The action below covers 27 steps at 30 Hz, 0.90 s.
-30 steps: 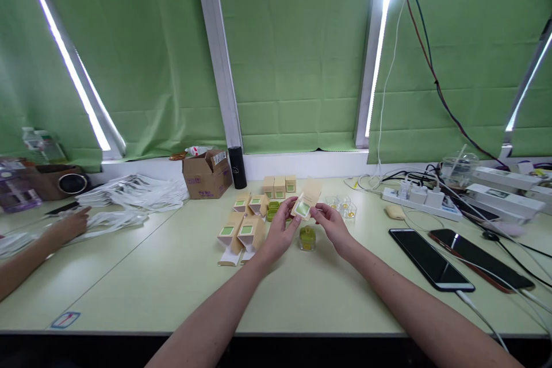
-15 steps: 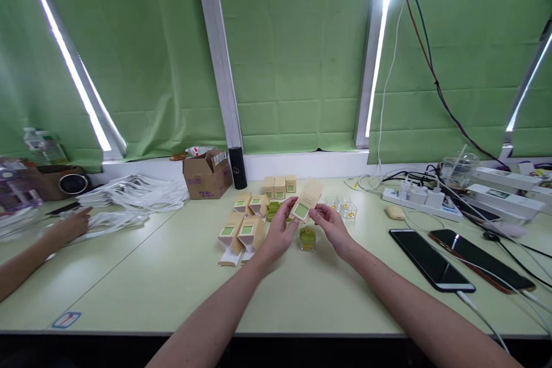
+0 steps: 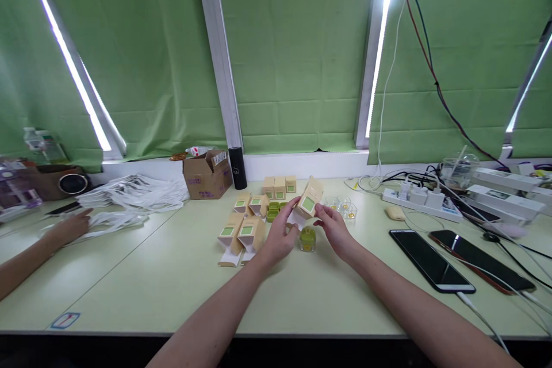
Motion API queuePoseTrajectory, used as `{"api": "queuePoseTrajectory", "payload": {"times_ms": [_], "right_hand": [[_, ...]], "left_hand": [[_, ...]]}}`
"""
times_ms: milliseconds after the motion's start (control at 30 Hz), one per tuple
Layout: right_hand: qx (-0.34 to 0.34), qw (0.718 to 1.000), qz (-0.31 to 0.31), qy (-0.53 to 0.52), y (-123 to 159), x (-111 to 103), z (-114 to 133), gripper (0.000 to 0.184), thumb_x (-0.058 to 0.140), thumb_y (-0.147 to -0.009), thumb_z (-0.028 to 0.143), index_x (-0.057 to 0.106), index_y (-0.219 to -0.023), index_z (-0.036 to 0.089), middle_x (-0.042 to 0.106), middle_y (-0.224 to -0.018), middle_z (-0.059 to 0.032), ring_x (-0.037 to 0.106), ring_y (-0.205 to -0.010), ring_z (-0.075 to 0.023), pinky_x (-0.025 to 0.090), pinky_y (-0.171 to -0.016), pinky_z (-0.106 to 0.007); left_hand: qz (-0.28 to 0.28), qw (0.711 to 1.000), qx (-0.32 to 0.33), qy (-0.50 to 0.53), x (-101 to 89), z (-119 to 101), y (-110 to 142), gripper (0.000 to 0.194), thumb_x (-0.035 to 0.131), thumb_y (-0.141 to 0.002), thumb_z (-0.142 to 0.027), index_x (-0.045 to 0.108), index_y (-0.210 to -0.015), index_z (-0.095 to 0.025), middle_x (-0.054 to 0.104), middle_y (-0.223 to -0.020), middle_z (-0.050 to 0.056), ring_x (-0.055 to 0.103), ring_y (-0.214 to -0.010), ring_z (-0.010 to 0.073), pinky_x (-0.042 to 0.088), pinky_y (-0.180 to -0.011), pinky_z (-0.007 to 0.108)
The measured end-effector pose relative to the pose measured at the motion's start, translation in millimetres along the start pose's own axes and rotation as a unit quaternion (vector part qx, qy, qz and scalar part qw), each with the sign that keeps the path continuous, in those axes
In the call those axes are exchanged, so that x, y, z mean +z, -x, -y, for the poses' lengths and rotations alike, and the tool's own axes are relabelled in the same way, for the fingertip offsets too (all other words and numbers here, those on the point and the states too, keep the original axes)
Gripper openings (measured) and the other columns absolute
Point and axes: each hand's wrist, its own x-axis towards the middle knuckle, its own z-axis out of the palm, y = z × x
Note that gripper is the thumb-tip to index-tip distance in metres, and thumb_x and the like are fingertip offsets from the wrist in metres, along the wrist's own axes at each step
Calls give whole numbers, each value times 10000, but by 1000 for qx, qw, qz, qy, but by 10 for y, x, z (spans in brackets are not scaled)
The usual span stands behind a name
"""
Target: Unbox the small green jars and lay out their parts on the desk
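Between my two hands is a small tan carton [image 3: 311,194] with a green window, tilted above the table, its lower flap hanging open. My left hand [image 3: 280,236] grips its left side; the fingers of my right hand [image 3: 334,225] pinch its lower right edge. Just below stands a small clear jar with a green lid [image 3: 307,239]. Left of my hands, several matching cartons [image 3: 251,233] lie with white flaps out, and green lids [image 3: 273,211] sit behind them. Clear jars [image 3: 345,208] with yellow centres stand beyond my right hand.
Closed cartons [image 3: 279,185] line the back by a black cylinder [image 3: 237,168] and a brown cardboard box [image 3: 207,175]. Two phones [image 3: 431,260] and a power strip [image 3: 422,202] with cables lie right. At left, another person's hand [image 3: 71,229] touches white straps [image 3: 116,219].
The carton has gone from flat to opened out into a box shape, with its bottom flap now hanging. My left hand has shifted slightly lower on it.
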Motion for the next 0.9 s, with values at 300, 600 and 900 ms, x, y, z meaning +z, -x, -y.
{"api": "queuePoseTrajectory", "payload": {"times_ms": [300, 600, 900], "right_hand": [[27, 998, 32, -55, -8, -17, 16, 503, 789, -737, 686, 766, -914, 216, 743, -956, -76, 625, -916, -228, 448, -761, -323], [27, 997, 38, -61, -3, -9, 17, 531, 790, -719, 706, 731, -916, 216, 731, -985, -68, 630, -905, -214, 467, -742, -309], [25, 998, 31, -48, -4, -8, 7, 533, 800, -720, 701, 734, -941, 220, 730, -971, -65, 619, -872, -210, 454, -729, -309]], "left_hand": [[-30, 992, 14, -118, 10, 1, -10, 701, 502, -806, -43, 488, -1481, -232, 579, -1468, 108, 555, -1338, 270, 523, -1042, 417], [-69, 967, 69, -237, 18, -31, -9, 466, 654, -916, -256, 561, -1372, -240, 634, -1251, 109, 570, -1235, 280, 496, -1044, 458], [-52, 960, 85, -262, 7, -99, -17, 356, 438, -1041, -342, 606, -1327, -213, 645, -1155, 124, 597, -1119, 271, 509, -975, 442]]}}
